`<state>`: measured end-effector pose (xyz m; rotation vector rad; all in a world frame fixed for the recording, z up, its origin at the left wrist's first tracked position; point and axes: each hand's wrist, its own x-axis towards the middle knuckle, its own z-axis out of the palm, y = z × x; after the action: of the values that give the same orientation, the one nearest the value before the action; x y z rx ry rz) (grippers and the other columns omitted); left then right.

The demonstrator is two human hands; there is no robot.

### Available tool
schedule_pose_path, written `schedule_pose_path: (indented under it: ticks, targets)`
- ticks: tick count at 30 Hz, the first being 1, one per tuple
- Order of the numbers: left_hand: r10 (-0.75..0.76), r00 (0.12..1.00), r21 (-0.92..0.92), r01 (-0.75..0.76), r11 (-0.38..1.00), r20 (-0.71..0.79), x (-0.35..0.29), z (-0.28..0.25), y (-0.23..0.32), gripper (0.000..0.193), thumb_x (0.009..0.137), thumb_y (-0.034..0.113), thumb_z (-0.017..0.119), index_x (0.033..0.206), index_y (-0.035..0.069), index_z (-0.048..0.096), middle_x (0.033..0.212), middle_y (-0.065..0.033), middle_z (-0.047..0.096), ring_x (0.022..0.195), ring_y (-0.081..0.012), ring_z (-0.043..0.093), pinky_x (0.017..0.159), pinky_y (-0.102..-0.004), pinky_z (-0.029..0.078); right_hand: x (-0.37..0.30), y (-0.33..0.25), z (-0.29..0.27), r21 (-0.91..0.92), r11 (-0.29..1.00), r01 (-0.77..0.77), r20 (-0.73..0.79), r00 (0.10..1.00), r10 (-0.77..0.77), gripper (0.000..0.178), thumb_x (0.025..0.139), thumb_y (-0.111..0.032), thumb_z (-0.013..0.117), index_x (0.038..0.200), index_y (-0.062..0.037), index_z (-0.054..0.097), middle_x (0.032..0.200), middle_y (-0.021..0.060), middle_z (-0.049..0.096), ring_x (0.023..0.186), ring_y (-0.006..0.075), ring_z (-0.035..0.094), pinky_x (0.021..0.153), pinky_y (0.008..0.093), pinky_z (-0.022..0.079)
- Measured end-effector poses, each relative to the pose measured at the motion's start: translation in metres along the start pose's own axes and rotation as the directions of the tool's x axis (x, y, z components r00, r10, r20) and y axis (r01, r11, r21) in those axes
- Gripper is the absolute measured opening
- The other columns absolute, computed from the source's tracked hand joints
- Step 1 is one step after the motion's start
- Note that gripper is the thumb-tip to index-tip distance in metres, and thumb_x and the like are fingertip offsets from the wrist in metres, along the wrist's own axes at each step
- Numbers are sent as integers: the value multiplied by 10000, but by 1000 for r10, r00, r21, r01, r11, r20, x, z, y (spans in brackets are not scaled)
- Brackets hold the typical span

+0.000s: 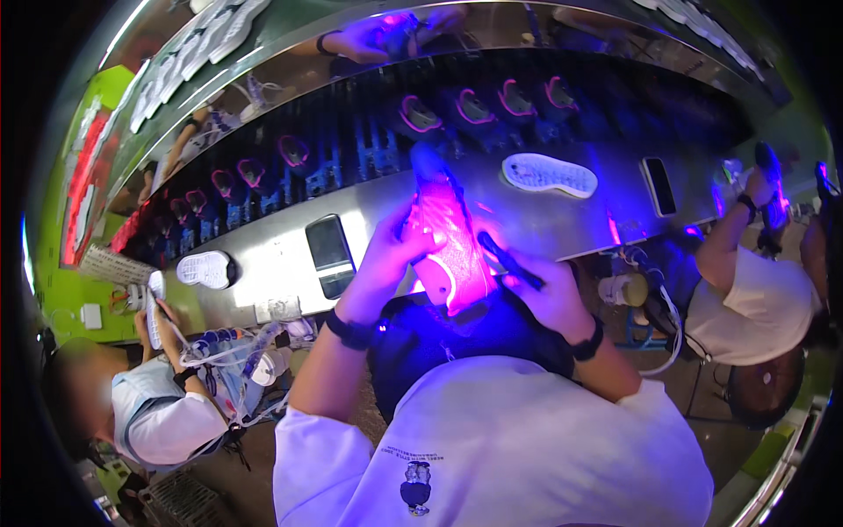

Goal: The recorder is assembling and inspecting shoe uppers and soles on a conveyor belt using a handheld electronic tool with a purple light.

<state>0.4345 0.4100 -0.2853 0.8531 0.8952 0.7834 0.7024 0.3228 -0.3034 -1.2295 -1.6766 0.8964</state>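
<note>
My left hand [386, 259] is wrapped around a shoe upper [452, 237] that glows bright pink under violet light. Its toe points away from me and its heel end is towards my lap. Beside the upper's right edge, my right hand [553, 299] is closed on a dark, slim tool [509, 262] with a long handle; the kind of tip is hard to make out. Beyond my hands a white shoe sole [550, 176] lies on the metal bench [562, 224].
A dark phone [330, 255] lies left of my hands, another phone [657, 186] farther right. At the left is a second sole [206, 270]. Behind the bench runs a conveyor rack with several shoe uppers [421, 114]. One person [167, 395] works at left, another [746, 299] at right.
</note>
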Motion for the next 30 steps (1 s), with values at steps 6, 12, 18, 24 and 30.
schedule_pose_path:
  ticks: [6, 12, 18, 24, 30]
  targets:
    - [141, 923, 671, 150, 726, -359, 114, -92, 24, 748, 815, 406, 800, 1368, -48, 582, 1164, -208, 722, 1044, -249, 719, 925, -344, 554, -18, 32, -25, 65, 969, -236, 171, 960, 222, 425, 928, -43, 710, 1340, 13, 624, 1194, 149, 727, 1066, 179, 681, 957, 323, 518]
    - [24, 866, 865, 496, 72, -499, 206, -175, 94, 671, 786, 483, 748, 1264, 17, 681, 1211, -252, 690, 1070, -297, 717, 890, -380, 581, -32, 54, -62, 76, 810, -581, -10, 812, 583, 413, 948, -47, 668, 1351, 11, 600, 956, 49, 702, 759, 96, 621, 681, 255, 517]
    - [350, 808, 831, 542, -123, -475, 266, -203, 43, 554, 842, 409, 691, 1265, 50, 677, 1274, -215, 677, 1242, -315, 629, 1028, -427, 505, -50, 69, -66, 254, 716, -650, -182, 695, 696, 411, 967, -65, 648, 1367, -1, 579, 862, 23, 651, 616, 66, 531, 547, 235, 446]
    - [285, 879, 912, 409, -39, -383, 319, -102, 31, 511, 883, 400, 572, 1249, 66, 697, 1297, -181, 682, 1235, -348, 634, 1006, -467, 502, -36, 78, -60, 234, 729, -644, -167, 712, 682, 423, 960, -58, 666, 1371, 2, 587, 823, 27, 643, 617, 69, 525, 559, 238, 435]
    - [147, 889, 896, 442, -30, -434, 303, -111, 25, 576, 855, 462, 585, 1257, 63, 688, 1228, -203, 704, 1178, -367, 665, 965, -467, 540, -9, 67, -38, 159, 829, -537, -124, 822, 556, 399, 955, -58, 674, 1346, -5, 616, 793, 22, 625, 632, 77, 542, 582, 263, 457]
